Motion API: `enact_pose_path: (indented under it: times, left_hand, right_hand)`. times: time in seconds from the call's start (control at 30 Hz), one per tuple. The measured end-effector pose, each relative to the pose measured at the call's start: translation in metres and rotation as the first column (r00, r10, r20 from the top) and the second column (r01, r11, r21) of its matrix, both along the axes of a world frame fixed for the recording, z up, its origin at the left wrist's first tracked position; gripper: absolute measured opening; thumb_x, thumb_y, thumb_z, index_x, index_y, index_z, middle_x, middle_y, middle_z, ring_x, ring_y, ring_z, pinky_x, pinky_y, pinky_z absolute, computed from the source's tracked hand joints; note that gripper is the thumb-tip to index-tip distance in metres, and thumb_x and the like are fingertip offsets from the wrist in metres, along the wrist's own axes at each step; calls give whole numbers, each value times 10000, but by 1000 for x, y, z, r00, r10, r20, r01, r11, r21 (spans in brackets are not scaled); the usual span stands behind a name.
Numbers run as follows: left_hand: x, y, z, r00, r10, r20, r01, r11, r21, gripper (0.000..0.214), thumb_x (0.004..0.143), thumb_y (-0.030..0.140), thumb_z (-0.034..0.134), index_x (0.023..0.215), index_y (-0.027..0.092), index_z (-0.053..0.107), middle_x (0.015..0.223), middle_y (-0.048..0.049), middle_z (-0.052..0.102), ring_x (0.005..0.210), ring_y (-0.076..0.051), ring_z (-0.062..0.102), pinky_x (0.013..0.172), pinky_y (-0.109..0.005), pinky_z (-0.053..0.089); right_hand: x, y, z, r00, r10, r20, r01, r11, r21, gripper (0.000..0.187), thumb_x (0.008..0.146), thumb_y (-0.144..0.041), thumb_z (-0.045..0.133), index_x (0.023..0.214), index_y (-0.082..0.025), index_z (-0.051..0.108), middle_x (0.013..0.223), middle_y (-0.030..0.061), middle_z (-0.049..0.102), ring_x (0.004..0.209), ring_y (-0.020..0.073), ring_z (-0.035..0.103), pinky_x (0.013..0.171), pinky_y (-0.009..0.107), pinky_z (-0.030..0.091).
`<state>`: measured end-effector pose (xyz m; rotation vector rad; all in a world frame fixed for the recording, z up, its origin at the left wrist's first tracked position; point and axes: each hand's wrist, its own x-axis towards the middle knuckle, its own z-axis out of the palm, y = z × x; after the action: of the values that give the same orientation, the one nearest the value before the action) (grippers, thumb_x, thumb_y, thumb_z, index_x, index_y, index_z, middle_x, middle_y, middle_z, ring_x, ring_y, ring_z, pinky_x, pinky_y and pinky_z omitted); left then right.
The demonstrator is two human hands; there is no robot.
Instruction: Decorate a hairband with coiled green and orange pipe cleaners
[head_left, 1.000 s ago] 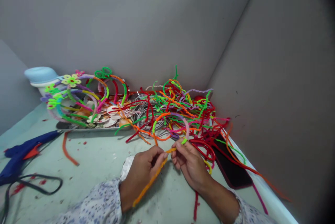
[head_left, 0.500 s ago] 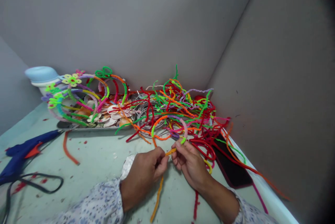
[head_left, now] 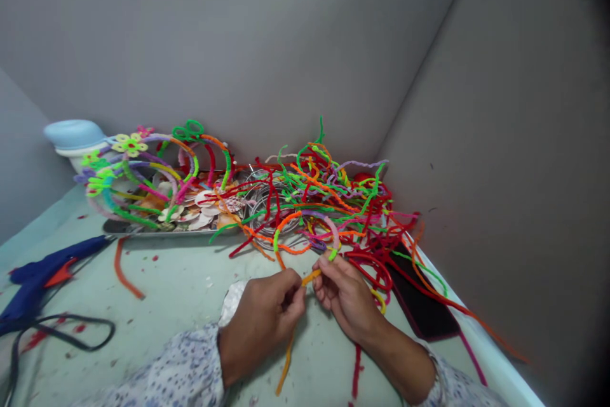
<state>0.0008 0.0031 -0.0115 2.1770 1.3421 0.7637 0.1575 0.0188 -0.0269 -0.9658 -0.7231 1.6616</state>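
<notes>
Between my two hands is a yellow-orange pipe cleaner, with a loose tail hanging below my left hand. That hand is closed, thumb against curled fingers, pinching the pipe cleaner. My right hand is closed on a headband wrapped in orange, green, purple and pink fuzzy wire, at its green lower end, where the yellow-orange strand meets it. The headband arches up and away from my hands. How the strand joins the headband is hidden by my right fingers.
Behind my hands lies a tangled heap of colourful pipe cleaners over wire coils. To the left, finished flower headbands stand on a metal tray of shells. A blue glue gun, a white-blue container and a dark phone also lie about.
The loose yellow-orange tail below my left hand has drawn up a little and looks shorter. The headband has shifted slightly left; both hands stay almost in place.
</notes>
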Motion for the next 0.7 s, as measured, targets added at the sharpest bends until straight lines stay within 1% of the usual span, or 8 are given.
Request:
enact_pose_path:
  times: [0.13, 0.23, 0.33, 0.43, 0.57, 0.7]
  left_hand:
    - [0, 0, 0, 999, -1, -44, 3, 999, 45, 139, 817, 188, 470, 689, 179, 524, 567, 40, 514, 497, -81, 456, 505, -195, 301]
    - [0, -1, 0, 998, 2, -58, 2, 999, 54, 138, 819, 193, 471, 694, 181, 528, 574, 37, 527, 501, -83, 467, 509, -196, 305]
    - [1, -2, 1, 999, 10, -41, -8, 999, 34, 122, 839, 231, 463, 762, 187, 547, 606, 27, 559, 529, -96, 495, 521, -198, 322]
    - [1, -2, 3, 999, -16, -43, 18, 999, 39, 139, 860, 257, 443, 823, 189, 559, 631, 15, 576, 552, -108, 508, 531, -205, 328]
    - [1, -2, 5, 995, -40, -91, 46, 997, 59, 200, 884, 245, 400, 757, 183, 541, 614, 17, 544, 536, -104, 478, 530, -212, 314]
    - [1, -1, 2, 992, -34, -121, 43, 996, 76, 207, 882, 241, 405, 713, 180, 508, 583, 35, 496, 507, -90, 438, 517, -208, 293]
  right_hand:
    - [0, 0, 0, 1000, 12, 13, -12, 1000, -1, 273, 767, -407, 638, 765, -144, 568, 522, -22, 576, 410, 54, 477, 350, 133, 324]
    - [0, 0, 0, 1000, 12, 16, -12, 1000, -15, 268, 763, -402, 644, 757, -146, 566, 512, -27, 569, 401, 51, 466, 346, 132, 316]
    - [1, 0, 2, 1000, 0, -21, 0, 1000, -25, 257, 752, -393, 654, 749, -153, 563, 507, -29, 566, 400, 54, 464, 345, 134, 310]
    - [1, 0, 3, 999, -16, -51, 14, 999, -41, 262, 738, -396, 664, 735, -154, 564, 499, -27, 565, 394, 57, 463, 344, 139, 303]
    - [1, 1, 4, 998, -27, -59, 24, 998, -52, 268, 720, -399, 678, 724, -154, 569, 494, -26, 566, 386, 57, 458, 345, 145, 301]
    - [0, 0, 5, 998, -24, -66, 19, 997, -72, 268, 699, -396, 697, 717, -158, 575, 487, -25, 571, 385, 62, 465, 345, 147, 299]
